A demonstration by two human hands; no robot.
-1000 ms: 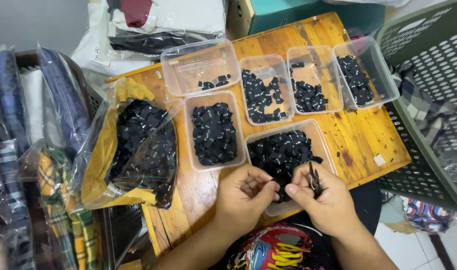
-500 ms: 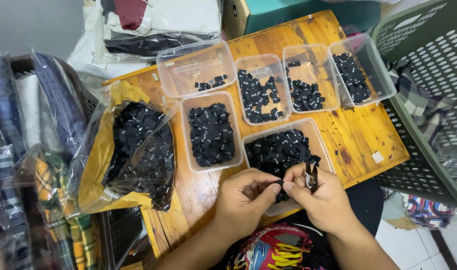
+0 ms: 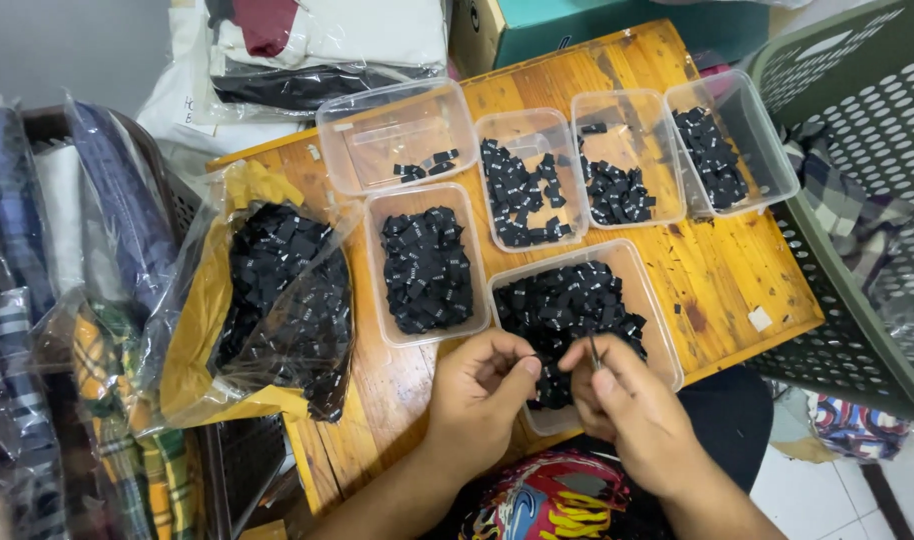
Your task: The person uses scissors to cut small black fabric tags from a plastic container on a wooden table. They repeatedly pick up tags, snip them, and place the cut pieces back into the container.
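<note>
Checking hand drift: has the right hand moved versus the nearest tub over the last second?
Yes, slightly. The right hand has shifted left along the near edge of the tub, closing toward the left hand.

black labels (image 3: pixel 567 305), orange wooden table (image 3: pixel 727 270), green basket (image 3: pixel 857 120)

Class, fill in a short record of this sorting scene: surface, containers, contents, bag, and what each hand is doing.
Surface: wooden table
Containers: six clear plastic tubs; the nearest tub lies under the hands
Contents: small black labels, in every tub; the far-left tub holds only a few
Bag: clear plastic bag of black labels, left of the tubs
Left hand: pinches a black label over the nearest tub
Right hand: holds a thin dark tool, too small to identify
Right of table: green perforated basket
</note>
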